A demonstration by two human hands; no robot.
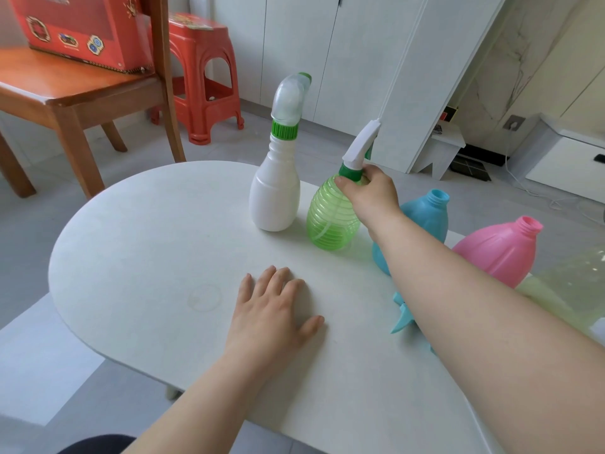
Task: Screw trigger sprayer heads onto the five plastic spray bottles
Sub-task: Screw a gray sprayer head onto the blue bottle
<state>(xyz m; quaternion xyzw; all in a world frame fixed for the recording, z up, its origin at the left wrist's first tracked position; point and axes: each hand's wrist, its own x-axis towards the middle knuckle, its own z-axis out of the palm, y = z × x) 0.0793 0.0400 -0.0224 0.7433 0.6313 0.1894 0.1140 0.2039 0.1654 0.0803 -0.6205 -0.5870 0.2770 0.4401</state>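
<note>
While the left hand (273, 309) lies flat, fingers spread, on the worktop (137, 244), the right hand (368, 194) is clamped on the neck of the green bottle (330, 221), standing upright just beside the white bottle (275, 194).

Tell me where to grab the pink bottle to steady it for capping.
Probably the wide belly of the pink bottle, from its right, open side: the neck must stay bare for the sprayer, and the blue bottle and right forearm crowd its left.

A red stool (203, 83) stands on the floor — beside a brown wooden chair (82, 93) holding a red box (78, 27).
</note>
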